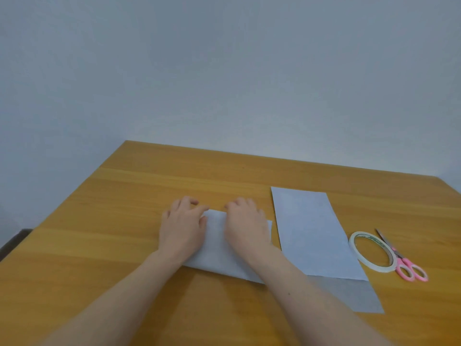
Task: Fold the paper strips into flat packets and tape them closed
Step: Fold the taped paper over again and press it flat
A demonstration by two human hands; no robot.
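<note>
Left hand (183,227): fingers bent, pressing the folded paper (217,248) at its far left edge, to hold the crease.
Right hand (245,224): likewise pressing its right part flat.
Spare strips (311,233): lying just right, waiting.
Tape roll (371,251), scissors (404,259): within reach, far right, touching.

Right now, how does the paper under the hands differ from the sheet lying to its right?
The folded paper looks shorter and doubled over; the flat sheet lies long and unfolded. The left hand and right hand press on the folded paper, while nothing touches the flat sheet. The flat sheet lies next to the tape roll; the folded paper lies farther from it. Both are pale paper on the wooden table.
</note>
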